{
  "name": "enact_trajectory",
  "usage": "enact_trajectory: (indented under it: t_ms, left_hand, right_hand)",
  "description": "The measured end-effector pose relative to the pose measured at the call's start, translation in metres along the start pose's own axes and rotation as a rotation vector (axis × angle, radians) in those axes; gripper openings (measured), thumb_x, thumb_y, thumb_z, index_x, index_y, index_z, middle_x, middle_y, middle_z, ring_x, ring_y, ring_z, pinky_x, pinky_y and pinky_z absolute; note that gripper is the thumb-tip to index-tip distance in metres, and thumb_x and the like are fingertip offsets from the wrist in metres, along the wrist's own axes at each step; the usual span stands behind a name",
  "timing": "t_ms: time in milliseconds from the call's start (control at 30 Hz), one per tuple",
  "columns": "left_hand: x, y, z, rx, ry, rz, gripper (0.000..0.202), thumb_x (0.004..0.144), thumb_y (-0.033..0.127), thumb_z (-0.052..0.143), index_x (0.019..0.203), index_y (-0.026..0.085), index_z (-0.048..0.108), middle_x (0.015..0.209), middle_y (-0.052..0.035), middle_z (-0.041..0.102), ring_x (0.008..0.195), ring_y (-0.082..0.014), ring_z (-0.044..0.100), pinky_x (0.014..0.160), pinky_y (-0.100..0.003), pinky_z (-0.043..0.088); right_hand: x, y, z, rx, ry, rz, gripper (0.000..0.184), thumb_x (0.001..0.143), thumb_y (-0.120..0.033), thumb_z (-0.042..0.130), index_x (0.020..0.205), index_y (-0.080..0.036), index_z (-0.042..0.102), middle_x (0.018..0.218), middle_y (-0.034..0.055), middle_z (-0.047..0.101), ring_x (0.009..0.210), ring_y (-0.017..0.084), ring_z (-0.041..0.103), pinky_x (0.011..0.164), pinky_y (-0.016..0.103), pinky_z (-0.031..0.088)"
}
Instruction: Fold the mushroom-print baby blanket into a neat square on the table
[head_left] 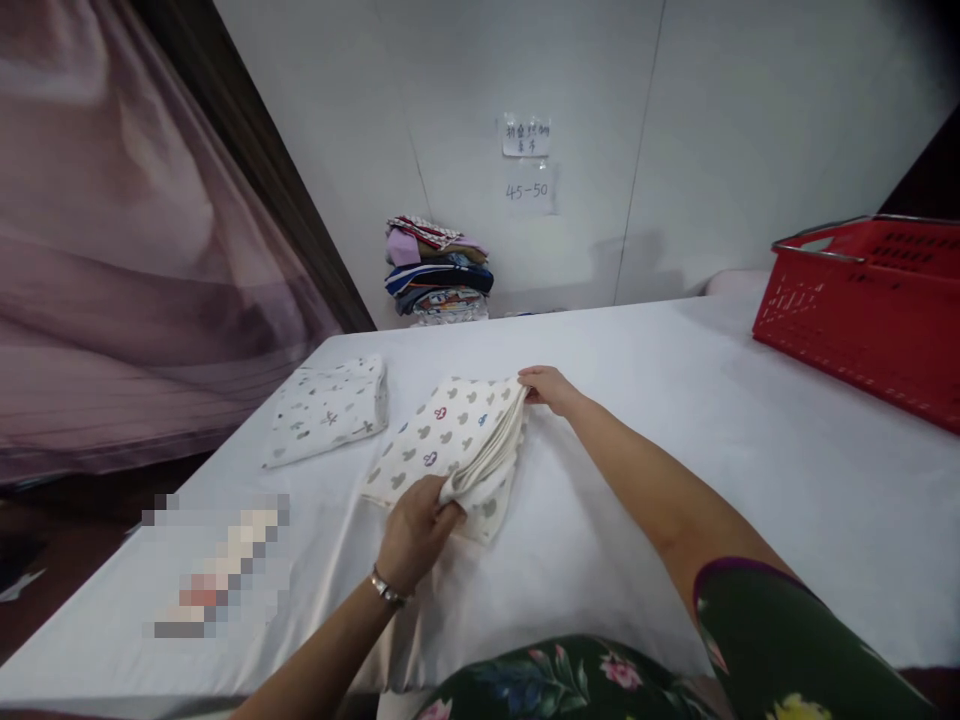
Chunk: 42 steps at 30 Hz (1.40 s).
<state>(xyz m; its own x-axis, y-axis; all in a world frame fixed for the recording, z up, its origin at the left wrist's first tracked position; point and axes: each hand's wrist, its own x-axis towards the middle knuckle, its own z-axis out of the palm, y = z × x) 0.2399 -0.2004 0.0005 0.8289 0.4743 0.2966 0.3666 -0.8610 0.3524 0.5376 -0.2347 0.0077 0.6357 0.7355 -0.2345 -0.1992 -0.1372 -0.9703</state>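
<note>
A white cloth (442, 430) printed with grey, red and blue shapes lies folded in several layers near the middle of the table. Its right side is lifted a little, and the stacked layers show along that edge. My left hand (420, 530), with a metal band at the wrist, grips the near right corner between thumb and fingers. At the far right corner, my right hand (550, 388) pinches the layers. Left of it lies a second folded white cloth (330, 410) with small dark prints, touched by neither hand.
A red plastic basket (847, 320) with metal handles stands at the table's right. Behind the far edge rises a stack of folded fabrics (439, 265) against the wall. A pixelated patch covers something on the white table (637, 490) at left. A pink curtain (150, 250) hangs left.
</note>
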Motion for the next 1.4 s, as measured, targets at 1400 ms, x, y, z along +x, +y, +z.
enact_trajectory:
  t_ms: [1400]
  left_hand:
    - [-0.012,0.029,0.01,0.083,0.069,0.094,0.032,0.075,0.031,0.055,0.105,0.021,0.057,0.1,-0.0073,0.059,0.094,-0.0221,0.053,0.085,-0.039,0.038]
  right_hand:
    - [0.029,0.049,-0.021,-0.511,-0.136,-0.178,0.013,0.069,-0.022,0.061,0.077,-0.014,0.067,0.074,0.0033,0.065,0.073,0.016,0.056,0.066,0.022,0.042]
